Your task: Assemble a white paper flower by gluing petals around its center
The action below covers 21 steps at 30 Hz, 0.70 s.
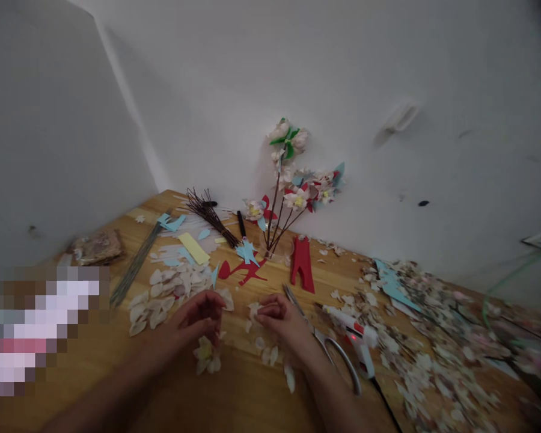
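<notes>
My left hand point(202, 316) hovers over the table with its fingers curved and a gap between them and the thumb. Nothing shows in its grasp. Just below it lies a cream flower with a yellow centre point(206, 355). Facing it, my right hand point(282, 322) is closed, with thumb and fingertips pinched on a pale petal point(251, 316). Several loose petals point(268, 353) lie under that hand. A heap of cream petals point(184, 282) spreads beyond my left hand. Scissors point(336, 355) rest beside my right wrist, and a white glue gun point(358, 340) with a red light stands close by.
Flowering stems point(277, 192) stand in a clear holder by the wall. Brown twigs point(211, 216), thin green wires point(137, 255), a yellow strip point(193, 248), and red cut-out pieces point(302, 264) lie at the back. Dried petals point(428, 361) cover the right side. A blurred patch hides the left edge.
</notes>
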Motion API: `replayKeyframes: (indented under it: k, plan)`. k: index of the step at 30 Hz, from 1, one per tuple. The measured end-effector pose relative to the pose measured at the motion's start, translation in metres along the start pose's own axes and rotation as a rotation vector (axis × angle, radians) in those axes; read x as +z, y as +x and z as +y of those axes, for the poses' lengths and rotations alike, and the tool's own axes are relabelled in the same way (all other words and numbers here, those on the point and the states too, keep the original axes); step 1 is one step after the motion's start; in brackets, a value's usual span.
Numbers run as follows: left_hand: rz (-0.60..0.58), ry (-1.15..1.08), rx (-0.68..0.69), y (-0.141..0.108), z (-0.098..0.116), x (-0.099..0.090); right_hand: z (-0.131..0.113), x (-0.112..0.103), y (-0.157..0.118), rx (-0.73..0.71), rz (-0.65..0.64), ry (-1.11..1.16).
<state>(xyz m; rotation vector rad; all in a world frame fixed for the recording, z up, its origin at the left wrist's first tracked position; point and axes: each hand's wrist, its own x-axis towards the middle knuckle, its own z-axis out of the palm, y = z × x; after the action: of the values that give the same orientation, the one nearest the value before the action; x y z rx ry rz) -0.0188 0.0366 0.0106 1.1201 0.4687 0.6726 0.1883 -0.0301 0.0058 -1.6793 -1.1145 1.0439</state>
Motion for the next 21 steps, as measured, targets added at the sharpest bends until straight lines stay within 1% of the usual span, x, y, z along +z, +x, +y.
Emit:
replayKeyframes:
  k: [2,4,7,10,13,16,19,21]
  plan:
    - [0.105,0.097,-0.005,0.003,0.000,0.006,-0.006,0.000,-0.005,0.044,-0.078,0.156]
    - [0.160,0.202,-0.014,0.006,-0.001,0.012,-0.015,0.002,-0.012,0.081,-0.150,0.275]
    - [0.158,0.329,-0.022,0.010,0.000,0.020,-0.024,0.008,-0.018,0.123,-0.247,0.387]
    - [0.132,0.373,-0.044,0.012,0.001,0.026,-0.028,0.012,-0.020,0.132,-0.299,0.444]
    - [0.167,0.322,-0.043,0.011,0.003,0.029,-0.029,0.014,-0.021,0.115,-0.299,0.462]
    - [0.202,0.251,-0.043,0.010,0.004,0.030,-0.029,0.015,-0.024,0.103,-0.243,0.435]
    - [0.173,0.192,-0.095,0.008,0.004,0.032,-0.031,0.015,-0.027,0.111,-0.204,0.411]
    - [0.125,0.148,-0.165,0.006,0.005,0.032,-0.033,0.014,-0.028,0.110,-0.217,0.396]
